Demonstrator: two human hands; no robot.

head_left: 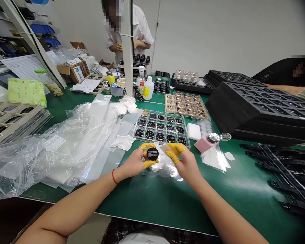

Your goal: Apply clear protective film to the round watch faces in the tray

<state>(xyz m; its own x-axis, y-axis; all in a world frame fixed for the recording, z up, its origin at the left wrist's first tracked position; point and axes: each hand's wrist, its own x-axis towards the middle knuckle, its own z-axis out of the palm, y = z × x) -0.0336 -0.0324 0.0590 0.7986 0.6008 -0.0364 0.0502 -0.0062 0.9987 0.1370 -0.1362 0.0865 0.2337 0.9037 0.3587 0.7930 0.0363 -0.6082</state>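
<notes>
In my left hand (138, 161), yellow finger cots cover the fingertips. Thumb and fingers grip the edge of a round black watch face (152, 154) printed with small white text. My right hand (181, 159), also in yellow finger cots, pinches a small pale flat piece (164, 148) just right of the watch face; I cannot tell its material. Beneath both hands lies a heap of clear round films (167, 167). Just beyond them, a clear tray (188, 144) holds rows of similar black round watch faces, with a differing gold-coloured piece in its far left corner.
Plastic bags (66, 142) and white wipes (123, 142) spread to the left. Rightward stand a pink pump bottle (205, 144), a white foam block (194, 131), stacked black trays (234, 115) and black straps (282, 169). A white post (127, 67) rises behind; two people are nearby.
</notes>
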